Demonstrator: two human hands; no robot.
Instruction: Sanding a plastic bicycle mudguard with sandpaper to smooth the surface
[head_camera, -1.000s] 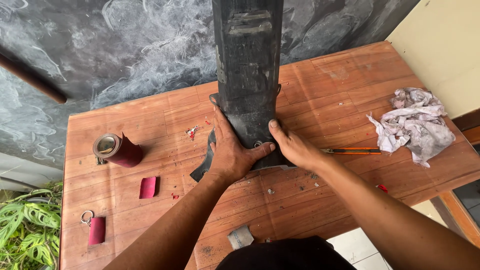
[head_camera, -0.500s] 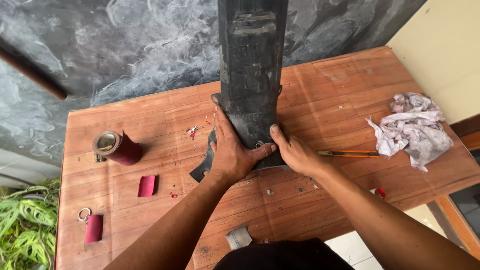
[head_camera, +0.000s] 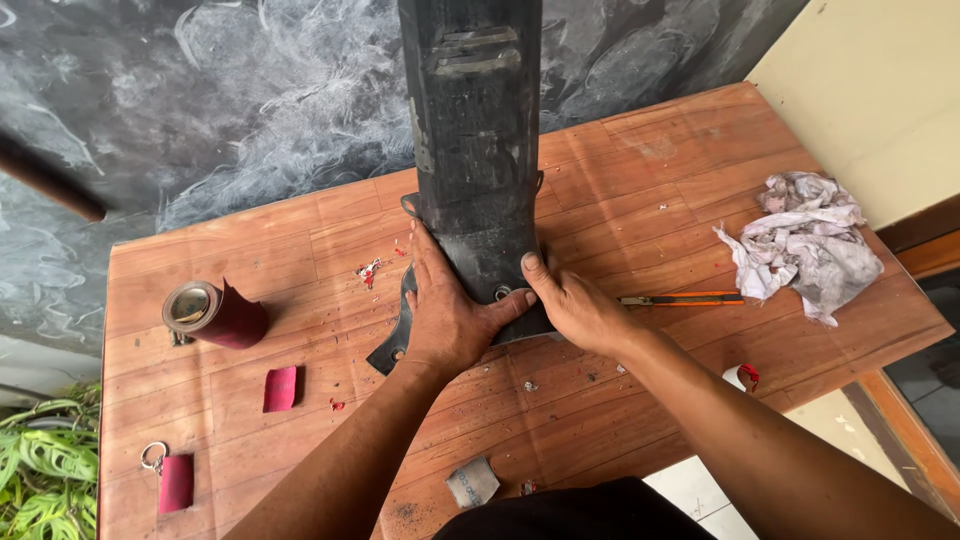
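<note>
Both hands stay pressed flat, fingers spread, on the lower end of the black plastic panel (head_camera: 475, 150), which stands on the wooden table (head_camera: 650, 200). The left hand (head_camera: 445, 315) has barely shifted; the right hand (head_camera: 575, 310) sits slightly lower than before.

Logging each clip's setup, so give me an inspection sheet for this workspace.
Surface: wooden table, scratched, with small scraps.
Job's things: long black panel standing on the table.
Clutter: dark red roll, red pieces, key ring tag, crumpled rag, orange-handled tool, grey scrap.
Hands: left hand and right hand press the panel's lower end.
Cables: nothing seen.
Surroundings: dark smudged wall, plant.
</note>
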